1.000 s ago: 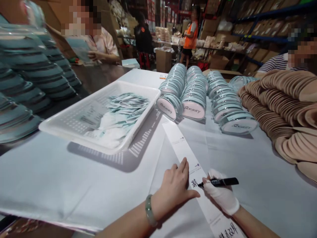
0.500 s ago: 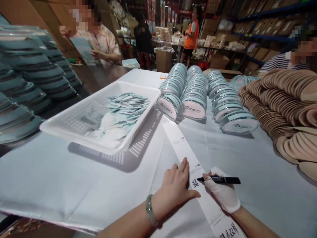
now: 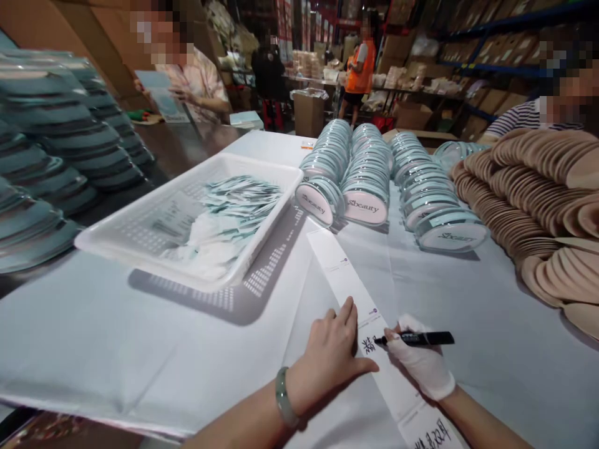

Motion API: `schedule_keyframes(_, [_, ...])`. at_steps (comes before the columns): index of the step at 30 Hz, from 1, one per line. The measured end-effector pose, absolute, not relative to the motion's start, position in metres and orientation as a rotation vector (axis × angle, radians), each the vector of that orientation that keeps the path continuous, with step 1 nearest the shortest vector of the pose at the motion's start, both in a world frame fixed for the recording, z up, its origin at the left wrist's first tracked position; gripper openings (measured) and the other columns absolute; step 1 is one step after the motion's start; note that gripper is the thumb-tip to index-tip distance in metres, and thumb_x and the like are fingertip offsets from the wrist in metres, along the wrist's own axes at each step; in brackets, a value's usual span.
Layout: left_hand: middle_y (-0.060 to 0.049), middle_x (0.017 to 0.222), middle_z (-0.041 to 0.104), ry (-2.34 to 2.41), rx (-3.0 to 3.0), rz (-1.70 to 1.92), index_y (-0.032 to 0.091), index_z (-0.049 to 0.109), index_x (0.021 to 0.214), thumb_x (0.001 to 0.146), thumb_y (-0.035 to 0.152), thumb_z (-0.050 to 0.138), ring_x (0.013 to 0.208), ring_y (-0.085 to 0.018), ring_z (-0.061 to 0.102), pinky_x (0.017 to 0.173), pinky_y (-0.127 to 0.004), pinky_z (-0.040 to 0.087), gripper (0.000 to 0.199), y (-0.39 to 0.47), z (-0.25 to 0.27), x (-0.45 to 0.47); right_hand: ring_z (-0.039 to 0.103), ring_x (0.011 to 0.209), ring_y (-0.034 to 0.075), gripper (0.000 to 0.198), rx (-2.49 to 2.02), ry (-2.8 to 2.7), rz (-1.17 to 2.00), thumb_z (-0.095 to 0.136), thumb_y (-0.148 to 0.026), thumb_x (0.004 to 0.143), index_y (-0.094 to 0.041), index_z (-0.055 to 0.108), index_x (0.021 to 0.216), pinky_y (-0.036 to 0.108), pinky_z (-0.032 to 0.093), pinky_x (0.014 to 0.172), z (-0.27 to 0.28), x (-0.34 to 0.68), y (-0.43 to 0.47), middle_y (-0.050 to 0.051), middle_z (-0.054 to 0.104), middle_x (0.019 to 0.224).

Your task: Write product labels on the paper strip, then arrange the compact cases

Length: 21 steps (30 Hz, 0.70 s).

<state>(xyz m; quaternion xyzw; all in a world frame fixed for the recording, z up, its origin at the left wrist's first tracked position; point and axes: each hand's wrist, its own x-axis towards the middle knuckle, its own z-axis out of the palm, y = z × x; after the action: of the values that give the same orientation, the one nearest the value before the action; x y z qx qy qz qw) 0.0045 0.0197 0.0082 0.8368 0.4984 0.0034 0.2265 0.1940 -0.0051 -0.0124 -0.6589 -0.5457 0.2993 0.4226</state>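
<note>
Marker (image 3: 423, 338), black and slim, is clamped between the gloved fingers (image 3: 406, 349) of the right hand (image 3: 418, 368), its tip set against the long paper strip (image 3: 349, 287) where dark characters are partly written. That strip is pinned flat by the bare left hand (image 3: 330, 362), whose fingers are spread together over its left edge, palm down, with nothing gripped; a green bangle (image 3: 282, 398) is worn at the wrist. The strip is laid on the white table cover (image 3: 93, 337), running from near the body out toward the rows of round lidded tins (image 3: 367, 181). A white basket (image 3: 154, 249) of folded leaflets is set to the left, and tan puffs (image 3: 538, 199) are heaped to the right. Writing on the strip is judged to be the step in hand; the next stroke calls for steady pressure and a strip kept from sliding.
</note>
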Motion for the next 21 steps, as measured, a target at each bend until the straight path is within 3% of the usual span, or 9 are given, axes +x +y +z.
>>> schedule_keyframes(8, [-0.015,0.167,0.033,1.371,2.307,0.018,0.017,0.035,0.156,0.072,0.076,0.074,0.119,-0.038,0.06,0.09,-0.05,0.058,0.11,0.02,0.006,0.004,0.054,0.052,0.014,0.038,-1.613,-1.49,0.744,0.067,-0.052,0.081,-0.023,0.052,0.061,0.027,0.045,0.055,-0.023,0.204,-0.007,-0.002,0.054,0.055])
schedule_keyframes(13, [-0.016,0.166,0.035,1.376,2.298,0.019,0.014,0.036,0.156,0.071,0.075,0.076,0.118,-0.038,0.061,0.089,-0.049,0.059,0.112,0.02,0.009,0.004,0.054,0.052,0.015,0.039,-1.635,-1.487,0.588,0.066,-0.054,0.078,-0.024,0.051,0.059,0.029,0.045,0.055,-0.023,0.204,-0.006,-0.001,0.054,0.056])
schedule_keyframes(21, [-0.015,0.167,0.032,1.369,2.293,0.019,0.016,0.037,0.156,0.072,0.075,0.074,0.119,-0.039,0.061,0.089,-0.05,0.058,0.11,0.02,0.007,0.005,0.056,0.051,0.016,0.042,-1.687,-1.509,0.638,0.065,-0.058,0.078,-0.024,0.052,0.058,0.03,0.048,0.055,-0.023,0.206,-0.008,0.0,0.057,0.054])
